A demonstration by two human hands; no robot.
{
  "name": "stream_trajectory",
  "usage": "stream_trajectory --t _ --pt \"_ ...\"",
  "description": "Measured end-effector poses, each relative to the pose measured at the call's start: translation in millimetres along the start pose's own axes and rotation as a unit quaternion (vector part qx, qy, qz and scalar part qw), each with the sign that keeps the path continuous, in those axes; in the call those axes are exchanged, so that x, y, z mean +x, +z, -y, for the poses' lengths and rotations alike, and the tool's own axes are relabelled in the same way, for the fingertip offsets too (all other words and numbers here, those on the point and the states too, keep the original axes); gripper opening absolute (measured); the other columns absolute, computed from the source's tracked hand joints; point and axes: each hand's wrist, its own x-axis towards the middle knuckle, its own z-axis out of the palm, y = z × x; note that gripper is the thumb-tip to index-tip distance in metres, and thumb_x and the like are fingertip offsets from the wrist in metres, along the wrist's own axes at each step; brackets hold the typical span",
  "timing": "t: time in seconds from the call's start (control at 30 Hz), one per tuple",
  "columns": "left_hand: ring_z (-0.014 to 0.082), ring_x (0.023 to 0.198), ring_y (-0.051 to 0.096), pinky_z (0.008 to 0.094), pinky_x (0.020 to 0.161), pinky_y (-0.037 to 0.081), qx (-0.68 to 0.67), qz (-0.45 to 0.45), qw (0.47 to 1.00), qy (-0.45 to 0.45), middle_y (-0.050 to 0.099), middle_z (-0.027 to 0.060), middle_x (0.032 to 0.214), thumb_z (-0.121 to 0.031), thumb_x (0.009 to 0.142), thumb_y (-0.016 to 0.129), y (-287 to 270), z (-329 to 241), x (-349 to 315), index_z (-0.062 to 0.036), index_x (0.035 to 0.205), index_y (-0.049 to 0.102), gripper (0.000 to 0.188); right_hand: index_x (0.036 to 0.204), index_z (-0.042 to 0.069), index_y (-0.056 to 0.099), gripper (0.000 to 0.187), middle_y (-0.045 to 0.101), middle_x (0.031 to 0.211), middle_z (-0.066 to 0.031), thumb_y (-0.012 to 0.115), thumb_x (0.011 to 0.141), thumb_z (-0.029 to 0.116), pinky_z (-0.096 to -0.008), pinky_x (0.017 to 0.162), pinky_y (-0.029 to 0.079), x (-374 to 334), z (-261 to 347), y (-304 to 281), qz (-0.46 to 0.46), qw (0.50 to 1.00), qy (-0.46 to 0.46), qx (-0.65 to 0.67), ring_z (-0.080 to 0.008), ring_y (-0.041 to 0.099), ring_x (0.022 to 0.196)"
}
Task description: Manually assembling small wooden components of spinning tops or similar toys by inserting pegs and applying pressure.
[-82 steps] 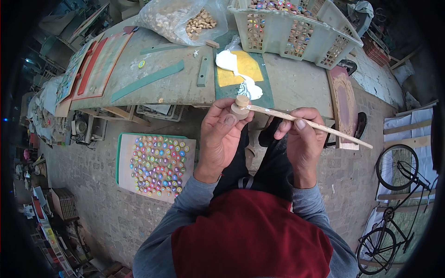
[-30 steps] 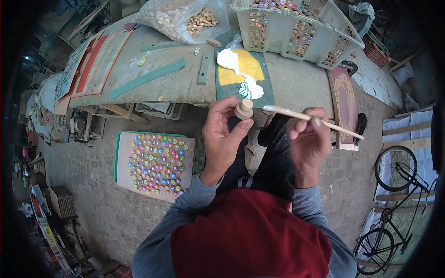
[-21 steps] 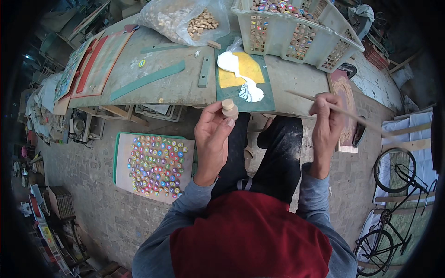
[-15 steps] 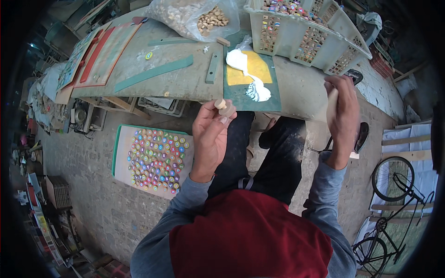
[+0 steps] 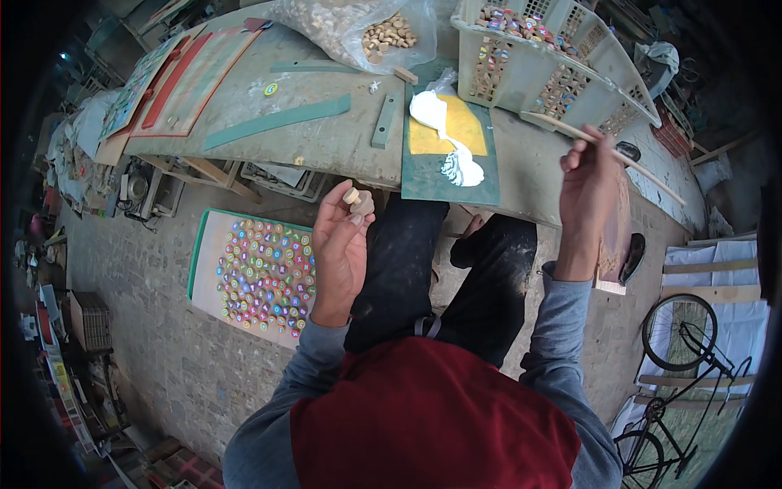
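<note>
My left hand (image 5: 340, 259) is closed, pinching small wooden pieces above the gap before the bench. One is a pale round wooden piece (image 5: 352, 196); the other, a browner disc, lies against it, partly behind my fingers. On the right, my right hand (image 5: 585, 196) grips a thin wooden stick (image 5: 652, 176), which slants from beside the crate down to the right. Between the hands, at the bench edge, white paste (image 5: 463, 169) is spread on a green board (image 5: 423, 186). More of it sits in a white plastic bag (image 5: 428, 109) over a yellow sheet (image 5: 464, 134).
A white crate (image 5: 505, 85) of coloured letter discs stands at the bench's far right. Beside it lies a clear bag (image 5: 334, 37) of plain wooden pieces. A green-edged board (image 5: 204, 285) bears rows of letter discs at left. Green strips (image 5: 277, 122) lie on the bench.
My left hand has drawn down and left with the wooden pieces. The stick in my right hand has swung into full view, and that hand has shifted slightly left. The whole view has shifted slightly.
</note>
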Motion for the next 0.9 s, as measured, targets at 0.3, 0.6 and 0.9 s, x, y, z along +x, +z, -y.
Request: stream_trajectory --t 0.3,0.6,0.9 --pt "0.0197 0.109 0.058 0.0333 0.097 0.047 0.0 -0.072 0.997 -0.004 0.059 0.0118 0.116 0.003 0.088 0.057 -56.0 17.5 -10.5 0.0033 0.123 0.051 0.035 0.117 -0.009 0.053 0.029 0.061 0.123 -0.0245 0.056 0.097 0.012 -0.04 0.093 0.056 37.7 -77.0 -30.4 0.061 0.854 0.441 0.268 -0.0304 0.063 0.112" --pt "0.0131 0.093 0.058 0.0276 0.085 0.047 0.187 -0.34 0.921 0.027 0.062 0.0071 0.101 -0.003 0.083 0.065 -195.5 63.4 -56.4 -0.0003 0.113 0.054 0.032 0.127 -0.009 0.049 0.04 0.061 0.089 -0.0102 0.048 0.102 0.022 -0.0278 0.065 0.05 4.3 -39.7 -28.6 0.155 0.868 0.42 0.214 -0.0152 0.057 0.07" --pt "0.0128 0.08 0.054 0.0281 0.071 0.046 0.374 -0.526 0.761 0.069 0.056 0.0038 0.084 -0.009 0.076 0.071 -333.1 29.3 -132.6 0.0013 0.102 0.054 0.033 0.115 -0.008 0.061 0.031 0.061 0.082 -0.01 0.048 0.101 0.016 -0.0273 0.069 0.048 -53.3 -49.3 2.6 0.018 0.983 0.06 -0.171 -0.0164 0.058 0.072"
